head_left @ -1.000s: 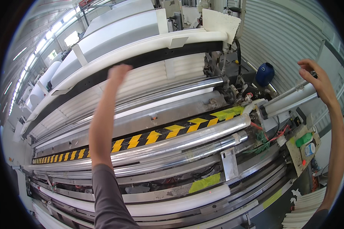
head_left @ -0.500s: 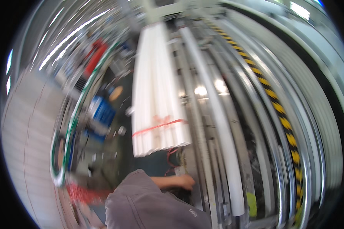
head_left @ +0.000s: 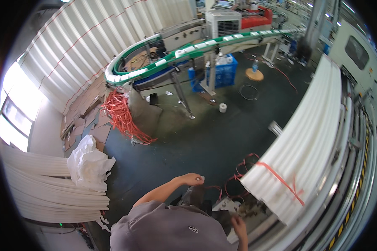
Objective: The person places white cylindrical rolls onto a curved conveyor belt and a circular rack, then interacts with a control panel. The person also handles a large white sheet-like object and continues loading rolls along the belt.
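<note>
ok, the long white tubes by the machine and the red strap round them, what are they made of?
The long white tubes look like paper or cardboard cores: matte, uniformly white, no shine, though plastic can't be ruled out. The red strap looks like thin plastic banding: a narrow, flat, bright band tied across the bundle, like the loose red straps heaped on the floor.

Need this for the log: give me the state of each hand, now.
Left hand: loosely closed, fingers curled; whether it holds anything cannot be told.
Right hand: low beside the bundle of white tubes; grip cannot be told.
</note>
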